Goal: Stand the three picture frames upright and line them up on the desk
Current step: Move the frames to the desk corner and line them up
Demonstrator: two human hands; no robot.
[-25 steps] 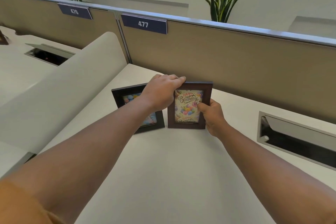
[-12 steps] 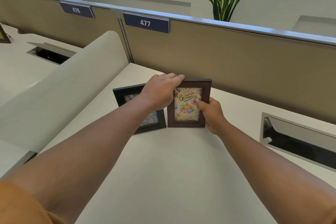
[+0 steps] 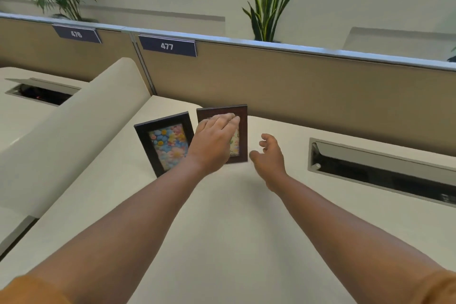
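Picture frames are seen standing upright side by side on the pale worktop [image 3: 222,242], close to the tan partition [image 3: 308,96] at its back edge. Only two frames are in view. No container with contents is visible; a cable slot [image 3: 385,168] is recessed in the worktop to the right, and whether anything lies in it cannot be told. A second slot [image 3: 42,92] is set in the neighbouring desk on the left.

A black frame [image 3: 164,142] is placed on the left, tilted slightly, and a picture of bright flowers in blue, yellow and pink is shown in it. A brown frame [image 3: 243,128] is placed just beside it on the right, and most of its picture is hidden behind the left hand [image 3: 213,142].

The left hand is held in front of the brown frame with its fingers [image 3: 229,118] stretched out flat and together near the upper part of the frame; nothing is gripped by it, and whether the frame is touched cannot be told. The right hand [image 3: 269,158] is held just to the right of the brown frame, fingers loosely spread and curled, with nothing in it.

Half a second ago the brown frame was gripped by both hands, at its top edge and at its right side; both grips have since been released. The black frame, then largely covered by the left forearm, is now plainly seen.
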